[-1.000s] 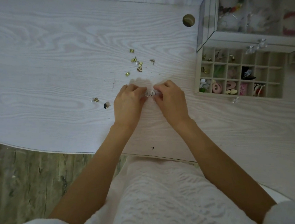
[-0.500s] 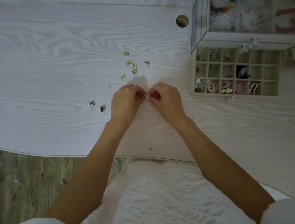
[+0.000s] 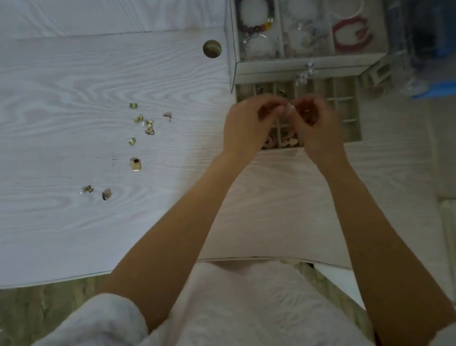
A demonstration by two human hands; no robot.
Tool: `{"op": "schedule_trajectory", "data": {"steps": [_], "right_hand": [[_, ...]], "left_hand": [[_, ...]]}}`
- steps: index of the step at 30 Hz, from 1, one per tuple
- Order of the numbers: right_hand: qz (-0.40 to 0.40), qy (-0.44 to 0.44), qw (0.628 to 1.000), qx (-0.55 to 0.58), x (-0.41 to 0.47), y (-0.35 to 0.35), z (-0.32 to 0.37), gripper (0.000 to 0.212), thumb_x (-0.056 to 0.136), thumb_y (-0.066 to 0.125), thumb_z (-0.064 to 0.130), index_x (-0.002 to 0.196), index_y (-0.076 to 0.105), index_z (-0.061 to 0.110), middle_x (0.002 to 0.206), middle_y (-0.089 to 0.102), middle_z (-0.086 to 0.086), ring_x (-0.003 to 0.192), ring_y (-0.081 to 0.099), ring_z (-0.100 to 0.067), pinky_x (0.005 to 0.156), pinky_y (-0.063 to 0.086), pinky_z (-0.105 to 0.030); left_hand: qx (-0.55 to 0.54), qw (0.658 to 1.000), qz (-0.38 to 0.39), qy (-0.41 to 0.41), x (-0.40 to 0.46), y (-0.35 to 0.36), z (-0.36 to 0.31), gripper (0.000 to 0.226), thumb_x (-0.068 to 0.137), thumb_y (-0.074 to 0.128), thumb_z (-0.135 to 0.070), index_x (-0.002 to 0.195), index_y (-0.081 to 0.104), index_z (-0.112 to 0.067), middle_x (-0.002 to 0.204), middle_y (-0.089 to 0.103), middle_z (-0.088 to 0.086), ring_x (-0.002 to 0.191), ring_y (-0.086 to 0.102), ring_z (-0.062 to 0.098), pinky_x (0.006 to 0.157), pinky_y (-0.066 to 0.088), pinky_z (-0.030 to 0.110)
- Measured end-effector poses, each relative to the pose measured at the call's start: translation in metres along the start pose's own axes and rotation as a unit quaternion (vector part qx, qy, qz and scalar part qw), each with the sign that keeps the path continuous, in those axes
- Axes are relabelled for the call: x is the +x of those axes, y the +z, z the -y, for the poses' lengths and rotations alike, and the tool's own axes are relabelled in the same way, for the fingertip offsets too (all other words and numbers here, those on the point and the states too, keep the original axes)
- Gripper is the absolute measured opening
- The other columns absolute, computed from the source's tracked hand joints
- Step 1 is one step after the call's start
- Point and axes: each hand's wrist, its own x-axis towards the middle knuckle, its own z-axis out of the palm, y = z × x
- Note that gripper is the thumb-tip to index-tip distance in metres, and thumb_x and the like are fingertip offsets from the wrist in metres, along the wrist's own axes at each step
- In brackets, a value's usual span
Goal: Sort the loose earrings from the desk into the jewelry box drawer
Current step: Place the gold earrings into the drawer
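A pale wood-grain desk (image 3: 50,77) is seen from above, with a glass-topped jewelry box (image 3: 308,65) set at its far right and the divided drawer (image 3: 348,108) pulled out toward the person. Both forearms are stretched over that drawer. The left hand (image 3: 248,127) and the right hand (image 3: 318,127) are held together above the compartments, fingers curled and fingertips meeting around something small; a glint shows between them, but the piece itself is too small and blurred to be made out. It is judged to be an earring about to be dropped, the open compartments lying directly beneath the pinch, so that only a short lowering would be called for. The loose earrings (image 3: 142,123) are scattered well to the left of both hands, a gold one (image 3: 135,163) nearer the desk's front and two more (image 3: 97,191) farther left still; the left hand is the nearer to them.
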Motion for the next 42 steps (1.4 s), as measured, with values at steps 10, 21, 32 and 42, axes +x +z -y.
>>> {"op": "schedule_trajectory", "data": {"steps": [10,21,32,42], "right_hand": [[-0.046,-0.046,0.982,-0.175,0.061,-0.022,-0.030,0.015,0.079,0.069,0.012,0.093,0.070,0.009,0.091,0.072,-0.006,0.080,0.064,-0.012,0.077,0.050,-0.021],[-0.029,-0.117,0.968,-0.220,0.010,-0.020,-0.010,0.016,0.089,0.054,0.012,0.099,0.066,0.009,0.091,0.067,-0.009,0.079,0.060,-0.019,0.071,0.049,-0.031],[0.185,-0.255,0.923,-0.221,-0.030,0.114,0.041,0.027,0.086,0.055,0.004,0.111,0.063,0.010,0.108,0.062,-0.007,0.103,0.051,-0.024,0.079,0.039,-0.025],[0.193,-0.233,0.921,-0.244,0.000,0.179,0.048,0.029,0.086,0.052,0.000,0.114,0.059,0.006,0.115,0.050,-0.013,0.105,0.047,-0.025,0.080,0.042,-0.024]], "left_hand": [[0.315,0.933,-0.043,0.167,0.016,0.028,0.025,0.026,0.082,0.052,-0.027,0.099,0.070,-0.019,0.095,0.069,0.001,0.090,0.059,0.030,0.071,0.045,0.036],[0.210,0.963,-0.012,0.167,-0.006,0.000,0.024,0.026,0.087,0.053,-0.016,0.111,0.064,-0.015,0.110,0.064,0.003,0.098,0.054,0.022,0.080,0.043,0.031],[0.254,0.947,-0.159,-0.118,-0.104,-0.116,0.114,0.031,0.085,0.061,-0.027,0.114,0.061,-0.016,0.109,0.064,0.004,0.096,0.057,0.029,0.087,0.036,0.028],[0.158,0.952,-0.144,-0.219,-0.115,-0.136,0.133,0.038,0.078,0.070,-0.021,0.114,0.060,-0.013,0.107,0.057,0.008,0.084,0.054,0.011,0.074,0.035,0.016]]}}
